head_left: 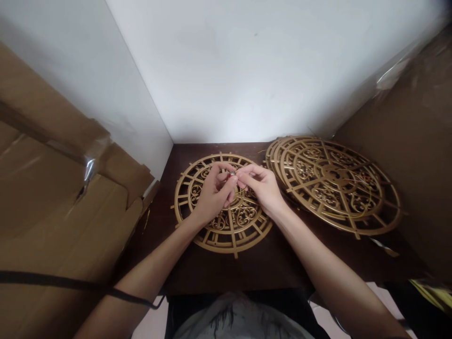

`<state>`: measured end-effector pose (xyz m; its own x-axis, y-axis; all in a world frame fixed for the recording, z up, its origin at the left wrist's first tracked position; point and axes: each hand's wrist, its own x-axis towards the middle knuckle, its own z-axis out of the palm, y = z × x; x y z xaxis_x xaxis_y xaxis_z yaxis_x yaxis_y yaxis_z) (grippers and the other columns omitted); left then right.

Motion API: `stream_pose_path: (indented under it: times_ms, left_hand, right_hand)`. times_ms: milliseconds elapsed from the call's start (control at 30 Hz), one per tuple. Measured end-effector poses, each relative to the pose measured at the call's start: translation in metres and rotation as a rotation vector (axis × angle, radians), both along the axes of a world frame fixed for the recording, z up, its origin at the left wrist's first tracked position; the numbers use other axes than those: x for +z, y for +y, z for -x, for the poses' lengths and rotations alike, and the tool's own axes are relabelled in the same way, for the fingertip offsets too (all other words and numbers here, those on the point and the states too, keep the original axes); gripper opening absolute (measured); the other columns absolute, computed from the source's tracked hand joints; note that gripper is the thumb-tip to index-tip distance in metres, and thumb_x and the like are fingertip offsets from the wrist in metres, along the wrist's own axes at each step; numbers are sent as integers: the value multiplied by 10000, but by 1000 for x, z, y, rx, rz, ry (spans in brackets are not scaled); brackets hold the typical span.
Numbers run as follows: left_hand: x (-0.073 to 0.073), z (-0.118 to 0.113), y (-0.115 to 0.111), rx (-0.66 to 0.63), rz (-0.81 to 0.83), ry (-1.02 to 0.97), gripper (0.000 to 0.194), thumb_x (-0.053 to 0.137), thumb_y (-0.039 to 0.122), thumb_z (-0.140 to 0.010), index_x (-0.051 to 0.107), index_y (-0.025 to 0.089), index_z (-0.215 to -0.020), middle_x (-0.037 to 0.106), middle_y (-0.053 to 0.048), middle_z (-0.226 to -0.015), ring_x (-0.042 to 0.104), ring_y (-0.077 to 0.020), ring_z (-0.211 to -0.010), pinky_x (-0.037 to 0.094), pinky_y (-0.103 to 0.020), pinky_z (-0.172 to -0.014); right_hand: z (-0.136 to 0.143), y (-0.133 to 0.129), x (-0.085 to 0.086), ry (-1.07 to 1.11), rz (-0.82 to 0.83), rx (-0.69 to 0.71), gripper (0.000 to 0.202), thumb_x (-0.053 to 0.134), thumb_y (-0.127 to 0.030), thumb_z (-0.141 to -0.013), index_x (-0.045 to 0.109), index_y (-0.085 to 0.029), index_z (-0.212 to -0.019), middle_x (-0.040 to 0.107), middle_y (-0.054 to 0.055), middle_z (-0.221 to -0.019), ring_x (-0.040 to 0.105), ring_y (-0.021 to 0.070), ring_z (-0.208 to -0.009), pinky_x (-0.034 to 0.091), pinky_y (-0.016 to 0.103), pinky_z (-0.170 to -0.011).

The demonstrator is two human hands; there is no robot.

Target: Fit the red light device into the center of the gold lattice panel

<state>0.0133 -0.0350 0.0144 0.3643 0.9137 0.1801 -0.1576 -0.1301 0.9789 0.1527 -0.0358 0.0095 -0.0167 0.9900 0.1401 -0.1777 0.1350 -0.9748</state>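
A round gold openwork frame [231,242] lies flat on the dark table [247,275], with scroll patterns inside its rings. Above its middle, my left hand [216,190] pinches a small red and silver piece [232,174] between thumb and fingers. My right hand [259,183] meets it there, thumb and forefinger closed at the right side of the same piece. A thin yellowish wire hangs below the fingertips. What exactly my right fingertips grip is too small to tell.
Several similar gold frames [337,217] are stacked at the right, with thin wires on top. Cardboard [81,226] stands at the left, and a brown box [416,155] at the right. A white wall [261,70] rises behind. A black cable [70,282] crosses the lower left.
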Motion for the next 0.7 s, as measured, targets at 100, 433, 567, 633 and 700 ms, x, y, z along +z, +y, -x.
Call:
stream_pose_path:
  times_ms: [100, 433, 567, 633, 700]
  left_hand:
    - [1, 0, 0, -3, 6, -7, 146, 544, 261, -859, 439, 214, -950, 569, 60, -587, 393, -19, -326, 279, -137, -326]
    - [1, -1, 0, 0, 37, -36, 157, 566, 267, -844, 443, 207, -921, 611, 43, -624, 400, -14, -323, 287, -132, -323]
    - [0, -1, 0, 41, 38, -32, 150, 558, 258, -849, 431, 209, -912, 593, 58, -587, 398, -20, -317, 290, -138, -332]
    - [0, -1, 1, 79, 38, -39, 145, 555, 252, -849, 425, 208, -897, 602, 57, -594, 407, -22, -324, 306, -143, -347]
    - [0, -1, 2, 110, 44, -57, 162, 565, 251, -841, 415, 206, -877, 635, 41, -648, 430, -24, -343, 330, -152, -367]
  right_hand:
    - [1, 0, 0, 2, -7, 4, 199, 729, -354, -703, 662, -166, -713, 552, -36, -535, 458, 85, -522, 350, 231, -523]
    - [1, 0, -1, 11, -11, -8, 195, 727, -358, -703, 663, -175, -723, 556, -36, -542, 457, 87, -521, 350, 233, -521]
    - [0, 0, -2, 19, -6, -38, 177, 719, -341, -713, 662, -175, -729, 577, -26, -575, 477, 95, -552, 368, 233, -536]
    - [-1, 1, -2, 5, 5, -87, 171, 721, -338, -705, 664, -178, -728, 594, -20, -616, 475, 96, -564, 378, 233, -539]
    - [-1, 2, -1, 0, 9, -137, 167, 726, -334, -691, 664, -181, -718, 600, -20, -652, 460, 92, -560, 381, 233, -537]
